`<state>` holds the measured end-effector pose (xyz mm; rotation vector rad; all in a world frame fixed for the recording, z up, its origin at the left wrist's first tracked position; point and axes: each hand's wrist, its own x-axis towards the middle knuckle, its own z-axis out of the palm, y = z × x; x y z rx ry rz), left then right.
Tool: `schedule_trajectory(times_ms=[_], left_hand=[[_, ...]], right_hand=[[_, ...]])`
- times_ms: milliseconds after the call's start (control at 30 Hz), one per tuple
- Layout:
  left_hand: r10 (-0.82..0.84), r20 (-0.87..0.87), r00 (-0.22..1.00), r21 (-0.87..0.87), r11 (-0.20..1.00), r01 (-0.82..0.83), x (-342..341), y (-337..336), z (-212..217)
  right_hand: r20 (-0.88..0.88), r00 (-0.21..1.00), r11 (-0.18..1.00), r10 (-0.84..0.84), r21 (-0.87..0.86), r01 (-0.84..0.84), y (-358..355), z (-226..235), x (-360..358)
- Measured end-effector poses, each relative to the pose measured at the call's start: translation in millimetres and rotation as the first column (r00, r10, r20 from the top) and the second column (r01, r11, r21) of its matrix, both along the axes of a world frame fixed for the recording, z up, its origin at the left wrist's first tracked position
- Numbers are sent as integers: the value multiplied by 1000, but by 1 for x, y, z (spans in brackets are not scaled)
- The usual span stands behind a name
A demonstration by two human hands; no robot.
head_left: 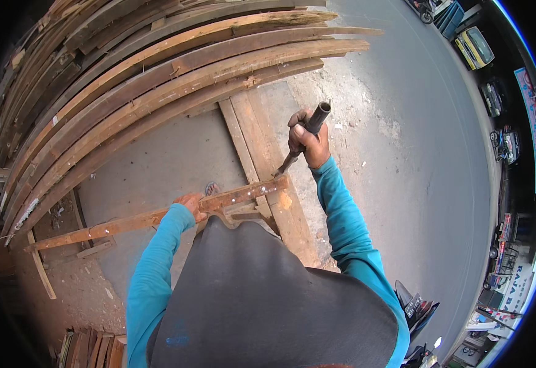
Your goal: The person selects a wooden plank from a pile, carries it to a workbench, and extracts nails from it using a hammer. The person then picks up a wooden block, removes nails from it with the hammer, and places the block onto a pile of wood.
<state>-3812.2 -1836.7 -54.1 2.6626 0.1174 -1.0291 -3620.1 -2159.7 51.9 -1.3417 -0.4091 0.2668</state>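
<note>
My right hand [311, 141] is closed around a dark bar with a hollow, tube-like handle [320, 112], held at a slant. Its narrow lower tip meets the end of a long reddish-brown wooden batten [237, 195]; whether that tip is a claw is too small to tell. My left hand [192, 203] grips the batten further back, partly hidden by my sleeve. Pale spots mark the batten's face. Its end rests over a wide wooden plank [295, 227], with a narrower wooden strip [239, 138] alongside.
A large stack of long boards [151, 98] spans the upper left. More cut wood [90, 348] lies at the lower left. To the right runs a grey road [427, 159], with parked vehicles such as a yellow one [474, 48] beyond. A motorbike [418, 313] stands behind my right arm.
</note>
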Motion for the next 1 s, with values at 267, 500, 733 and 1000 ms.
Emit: schedule_trajectory(times_ms=[267,500,733,1000], left_hand=[[-78,-146,986,49,995,86,1,-12,27],[-77,-147,986,0,997,78,3,0,13],[-12,-28,1000,59,998,14,-10,-24,34],[-16,197,980,44,999,8,-31,-29,13]], right_hand=[[-100,985,974,-142,162,157,-27,-10,-1],[-186,969,933,-164,290,213,-28,-19,14],[-244,970,988,19,151,19,-6,3,36],[-246,958,976,149,-122,-183,13,26,32]])
